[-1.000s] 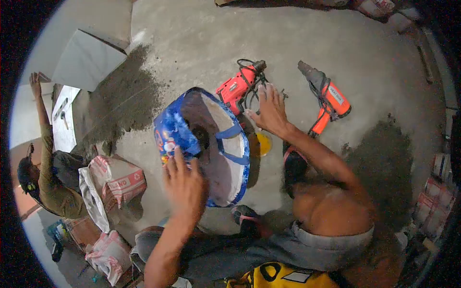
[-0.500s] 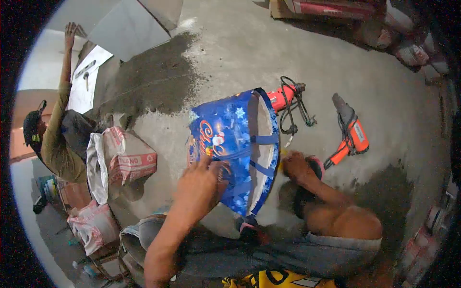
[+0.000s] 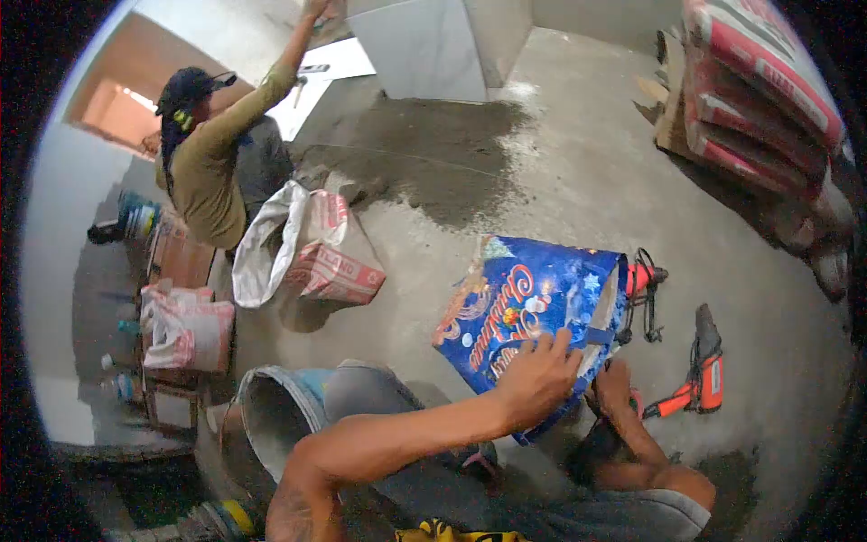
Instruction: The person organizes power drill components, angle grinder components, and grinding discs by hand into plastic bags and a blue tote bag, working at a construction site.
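Observation:
A blue shopping bag (image 3: 506,298) with Christmas print lies on its side on the floor, its mouth facing right. Across the bag's side, near the rim, rests my left hand (image 3: 537,379), fingers bent and apart, touching the fabric. My right hand (image 3: 614,388) is at the lower part of the bag's mouth with its fingers curled; whatever is between them is hidden. Behind the mouth lies a red power tool (image 3: 639,278) with a black cord, partly covered by the bag. Farther right, an orange power tool (image 3: 709,384) with a dark front end lies on the floor.
A cement sack (image 3: 339,271) stands open left of the bag, with a bucket (image 3: 280,415) nearer me. A co-worker (image 3: 212,172) sits by dark mortar (image 3: 424,154), one arm raised toward a large grey tile (image 3: 424,54). Stacked sacks (image 3: 759,108) stand at upper right.
My view has swung left, so the scene sits farther right. My left hand has shifted along the bag toward its rim. My right hand has come closer to the bag's mouth.

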{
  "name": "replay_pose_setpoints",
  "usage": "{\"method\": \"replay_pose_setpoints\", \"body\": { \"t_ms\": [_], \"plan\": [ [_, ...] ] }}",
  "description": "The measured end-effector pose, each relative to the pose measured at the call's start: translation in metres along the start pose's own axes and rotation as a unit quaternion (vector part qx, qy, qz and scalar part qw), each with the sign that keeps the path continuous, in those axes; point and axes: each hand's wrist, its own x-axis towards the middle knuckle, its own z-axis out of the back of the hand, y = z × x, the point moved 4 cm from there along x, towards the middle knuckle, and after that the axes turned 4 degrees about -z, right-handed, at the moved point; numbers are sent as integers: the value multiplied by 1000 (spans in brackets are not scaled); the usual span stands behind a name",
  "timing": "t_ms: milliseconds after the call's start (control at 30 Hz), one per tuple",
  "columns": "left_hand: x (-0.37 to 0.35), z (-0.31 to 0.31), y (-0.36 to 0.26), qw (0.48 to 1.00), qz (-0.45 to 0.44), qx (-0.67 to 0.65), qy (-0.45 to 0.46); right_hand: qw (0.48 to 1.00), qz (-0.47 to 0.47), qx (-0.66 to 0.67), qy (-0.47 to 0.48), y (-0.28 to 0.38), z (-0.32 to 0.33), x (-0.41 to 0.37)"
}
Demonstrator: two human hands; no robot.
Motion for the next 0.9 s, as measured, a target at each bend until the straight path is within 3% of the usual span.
{"method": "replay_pose_setpoints", "body": {
  "t_ms": [100,167,200,333,400,433,500,533,800,900],
  "plan": [
    [-1,0,-4,1000,-1,21,-2,994,-69,63,57,19,7,10],
    [-1,-1,-2,1000,3,9,-7,951,-178,245,68,41,35,7],
    [-5,1,-1,998,4,-52,-20,958,-145,239,66,41,37,5],
    [-9,-17,3,998,18,-51,6,948,-65,298,91,-4,24,-2],
    [-14,-16,-5,997,-14,-67,-36,968,-75,232,53,-31,23,-8],
    [-17,-16,-8,995,-28,-70,-58,988,-79,133,-2,-40,28,-10],
    [-12,-27,-12,997,-53,-58,-19,975,8,224,-2,-30,60,-21],
    [-12,-16,-14,996,-65,-64,-17,959,-54,271,65,-23,72,-24],
    [18,-48,-10,998,-34,-41,-35,986,-14,161,37,8,104,-38],
    [17,-34,-10,995,-58,-62,56,993,16,119,20,46,100,-16]
  ]
}}
